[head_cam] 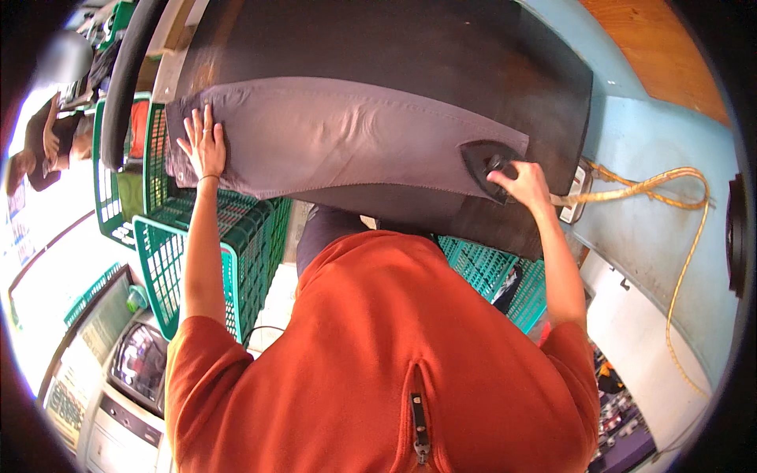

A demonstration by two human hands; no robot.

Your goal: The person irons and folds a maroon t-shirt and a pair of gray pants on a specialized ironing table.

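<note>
A grey-purple garment (349, 133), long and with stitched edges, lies spread over a dark-covered ironing table (378, 35). Creases show near its middle. My left hand (206, 145) presses flat on the garment's left end, fingers spread, holding nothing. At the right end, my right hand (523, 183) grips the handle of a dark electric iron (478, 162), whose soleplate rests on the cloth near its right edge. The iron's far underside is hidden.
Green plastic baskets (183, 260) stand below the table at the left, and more (479, 266) at the lower right. A yellow fabric-covered cord (668, 174) loops beside the blue wall. Another person (50, 139) is at the far left.
</note>
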